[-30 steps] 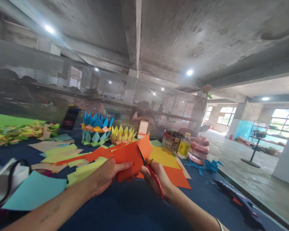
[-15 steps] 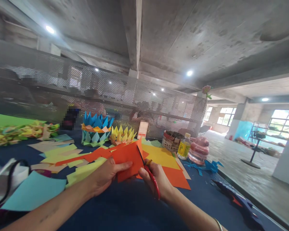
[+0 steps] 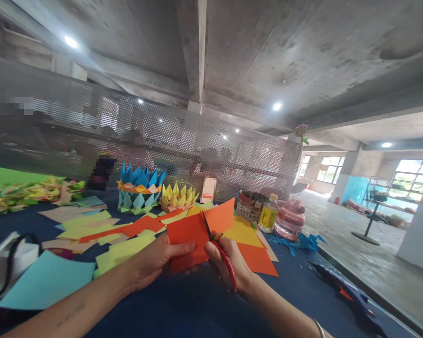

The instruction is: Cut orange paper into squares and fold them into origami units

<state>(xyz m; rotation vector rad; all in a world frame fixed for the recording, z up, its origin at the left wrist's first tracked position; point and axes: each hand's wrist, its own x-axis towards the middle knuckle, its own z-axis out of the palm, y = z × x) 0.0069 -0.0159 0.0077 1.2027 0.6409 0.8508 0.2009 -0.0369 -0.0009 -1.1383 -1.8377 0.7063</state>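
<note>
My left hand point(image 3: 158, 260) pinches the left part of an orange sheet of paper point(image 3: 186, 230), thumb on top and fingers underneath. Red-handled scissors point(image 3: 228, 267) are gripped in my right hand point(image 3: 229, 260), their dark blades lying across the paper's upper middle. Right of the blades, a flap of the orange paper stands up at an angle. Behind and under my right hand lie a yellow sheet point(image 3: 246, 232) and another orange sheet point(image 3: 259, 260). Yellow-green paper squares point(image 3: 123, 253) rest beside my left forearm.
Folded-paper rings, one blue-topped point(image 3: 141, 176) and one yellow point(image 3: 178, 197), stand behind the sheets. Rightward are a yellow-labelled bottle point(image 3: 269, 213), a pink bottle point(image 3: 289, 220) and blue paper strips point(image 3: 308, 243). A light blue sheet point(image 3: 49, 281) lies left. A perforated metal screen point(image 3: 176, 136) rises behind.
The paper's right side has swung out to the right of the scissors and now stands up as a wide flap. Both hands stay in nearly the same place.
</note>
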